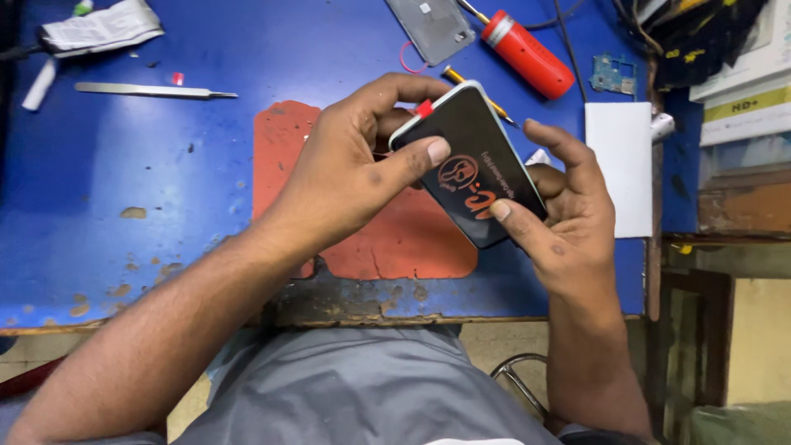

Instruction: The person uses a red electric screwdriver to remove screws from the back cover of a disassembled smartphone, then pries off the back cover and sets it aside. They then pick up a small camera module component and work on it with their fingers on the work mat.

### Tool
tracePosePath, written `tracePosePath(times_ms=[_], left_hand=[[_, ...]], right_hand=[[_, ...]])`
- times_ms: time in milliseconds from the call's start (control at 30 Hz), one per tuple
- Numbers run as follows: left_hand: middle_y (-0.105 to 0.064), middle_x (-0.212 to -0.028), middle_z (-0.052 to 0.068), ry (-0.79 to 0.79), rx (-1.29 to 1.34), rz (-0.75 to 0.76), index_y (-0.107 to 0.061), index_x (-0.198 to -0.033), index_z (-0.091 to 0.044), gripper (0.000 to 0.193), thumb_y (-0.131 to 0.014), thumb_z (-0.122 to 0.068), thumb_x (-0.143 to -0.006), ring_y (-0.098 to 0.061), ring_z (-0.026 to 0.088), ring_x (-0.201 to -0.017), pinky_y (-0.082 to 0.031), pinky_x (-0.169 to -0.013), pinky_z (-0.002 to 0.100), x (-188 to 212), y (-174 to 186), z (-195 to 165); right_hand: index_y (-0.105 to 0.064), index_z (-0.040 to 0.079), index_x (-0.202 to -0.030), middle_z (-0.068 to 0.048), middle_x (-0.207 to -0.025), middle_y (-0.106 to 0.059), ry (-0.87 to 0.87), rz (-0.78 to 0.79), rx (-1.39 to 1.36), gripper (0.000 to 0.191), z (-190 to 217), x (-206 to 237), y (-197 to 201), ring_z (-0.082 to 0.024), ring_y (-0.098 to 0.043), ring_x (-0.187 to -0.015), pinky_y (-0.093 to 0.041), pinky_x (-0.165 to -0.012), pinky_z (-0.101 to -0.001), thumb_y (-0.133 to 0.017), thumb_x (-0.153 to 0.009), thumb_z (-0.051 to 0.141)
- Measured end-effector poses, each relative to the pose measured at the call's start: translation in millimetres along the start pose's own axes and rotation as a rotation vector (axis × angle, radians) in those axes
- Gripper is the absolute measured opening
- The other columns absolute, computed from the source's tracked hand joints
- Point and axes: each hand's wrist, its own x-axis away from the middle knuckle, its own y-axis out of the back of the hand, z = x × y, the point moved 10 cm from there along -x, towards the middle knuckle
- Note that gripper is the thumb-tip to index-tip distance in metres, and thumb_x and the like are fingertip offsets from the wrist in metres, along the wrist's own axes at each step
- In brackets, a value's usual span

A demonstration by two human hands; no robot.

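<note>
Left hand (pixel 346 177), right hand (pixel 568 222) gripping black phone (pixel 474 169), perhaps film-covered, above blue table (pixel 124 189)

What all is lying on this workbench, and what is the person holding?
Phone: one, black screen with orange print and a pale rim, held above the bench in both hands.
Red tab: one, at the phone's top corner.
Workbench: one, blue and worn, fills the view.
Mat: one, orange-red, under the hands.
Screwdriver: one, red handle, top centre.
Tweezers: one, silvery, upper left.
Phone back cover: one, grey, top centre.
Circuit board: one small, greenish, upper right.
White card: one, right of the hands.
Crumpled wrapper: one, whitish, top left.
Boxes: stacked, far right.
Left hand: fingers around the phone's upper end, thumb on the screen.
Right hand: fingers holding the phone's lower edge.
</note>
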Motion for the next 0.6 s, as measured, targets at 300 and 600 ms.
tracePosePath(times_ms=[300,600], left_hand=[[-0.073,-0.106,0.004,-0.048,-0.005,0.047,-0.059,-0.138,0.002,0.035,-0.067,-0.006,-0.104,-0.069,0.005,-0.09,-0.059,-0.077,0.022,-30.6,-42.4,21.3],[-0.072,-0.099,0.002,-0.122,-0.02,0.147,-0.055,-0.14,-0.002,0.038,-0.067,-0.008,-0.105,-0.068,0.005,-0.089,-0.058,-0.077,0.023,-55.3,-68.0,19.7]], right_hand=[[-0.041,-0.003,-0.154,-0.015,-0.116,-0.071,-0.031,-0.149,-0.03,0.064,-9.6,15.3,42.7,-0.016,-0.072,-0.105,-0.061,-0.092,-0.0289,-0.07,-0.097,-0.007],[-0.056,-0.01,-0.143,-0.016,-0.122,-0.071,0.045,-0.284,0.129,0.046,6.8,27.9,83.1,-0.014,-0.071,-0.109,-0.058,-0.101,-0.0253,-0.073,-0.1,-0.007]])
